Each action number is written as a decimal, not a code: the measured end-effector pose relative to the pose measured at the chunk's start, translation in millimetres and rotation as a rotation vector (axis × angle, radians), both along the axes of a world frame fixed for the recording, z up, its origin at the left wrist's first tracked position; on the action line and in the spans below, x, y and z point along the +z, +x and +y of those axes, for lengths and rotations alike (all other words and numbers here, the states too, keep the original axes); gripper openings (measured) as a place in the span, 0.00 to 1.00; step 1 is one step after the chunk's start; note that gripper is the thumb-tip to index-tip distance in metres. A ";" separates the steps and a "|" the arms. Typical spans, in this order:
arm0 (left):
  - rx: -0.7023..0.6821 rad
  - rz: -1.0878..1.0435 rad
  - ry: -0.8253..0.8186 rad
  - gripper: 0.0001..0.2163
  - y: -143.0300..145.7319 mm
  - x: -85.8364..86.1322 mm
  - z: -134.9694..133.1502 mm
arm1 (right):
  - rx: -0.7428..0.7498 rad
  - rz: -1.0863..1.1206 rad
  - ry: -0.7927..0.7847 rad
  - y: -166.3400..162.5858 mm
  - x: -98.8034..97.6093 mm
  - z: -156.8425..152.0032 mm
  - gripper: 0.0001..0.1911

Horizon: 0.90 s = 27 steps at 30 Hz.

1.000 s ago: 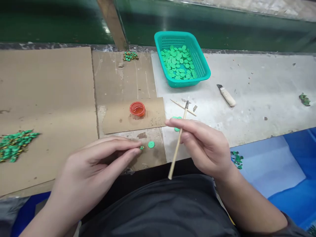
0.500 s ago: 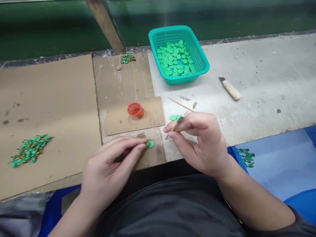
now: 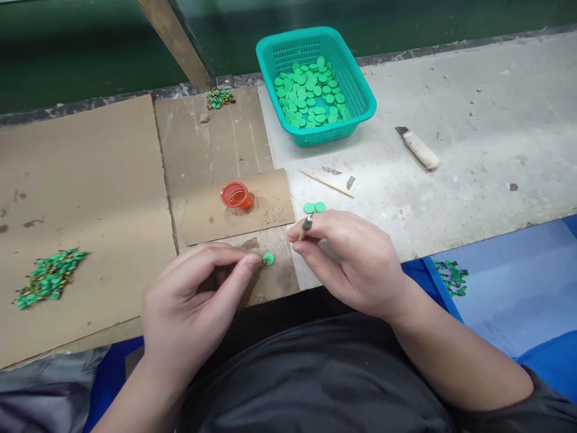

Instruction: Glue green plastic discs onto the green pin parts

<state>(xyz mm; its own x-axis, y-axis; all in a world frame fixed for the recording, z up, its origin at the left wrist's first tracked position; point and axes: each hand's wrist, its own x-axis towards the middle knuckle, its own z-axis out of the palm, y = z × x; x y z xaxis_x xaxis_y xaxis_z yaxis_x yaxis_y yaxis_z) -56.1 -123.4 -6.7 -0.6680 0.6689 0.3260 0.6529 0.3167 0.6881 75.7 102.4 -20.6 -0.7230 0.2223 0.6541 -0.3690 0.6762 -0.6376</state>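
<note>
Green disc at edge of cardboard, our left hand pinched on it (fingertips barely in view); right hand clamps dark-tipped stick, just below two more discs.

From my remote seat I see a grey concrete desk running across the view, its left part covered by brown cardboard sheets. A wooden post rises at the desk's far edge, before a glossy dark green panel. Below the near right edge lies a pale blue plastic sheet.
</note>
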 end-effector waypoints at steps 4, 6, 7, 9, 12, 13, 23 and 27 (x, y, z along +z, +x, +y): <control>-0.002 0.045 -0.017 0.08 0.3 -0.7 -0.7 | 0.005 -0.008 0.003 1.0 -0.6 1.1 0.05; -0.009 0.071 -0.016 0.08 0.8 -1.5 -2.0 | 0.007 -0.019 0.002 1.3 -0.6 2.0 0.05; -0.007 0.075 -0.023 0.08 1.2 -1.9 -2.5 | 0.009 -0.021 0.003 1.3 -0.7 2.4 0.05; -0.001 0.078 -0.036 0.08 2.4 -2.8 -2.7 | 0.012 -0.016 0.003 1.1 -1.0 2.7 0.05; -0.012 0.099 -0.035 0.08 3.2 -3.9 -1.9 | 0.017 -0.013 0.009 1.1 -1.7 2.6 0.04; -0.016 0.107 -0.033 0.07 3.1 -4.2 -1.6 | 0.018 -0.016 0.008 1.2 -1.9 2.6 0.04; -0.126 0.261 -0.017 0.07 2.9 -7.2 -3.2 | 0.010 -0.012 0.011 3.1 -3.0 4.2 0.07; -0.142 0.328 -0.005 0.08 2.6 -10.5 -4.8 | 0.008 -0.034 0.056 5.8 -4.2 6.1 0.06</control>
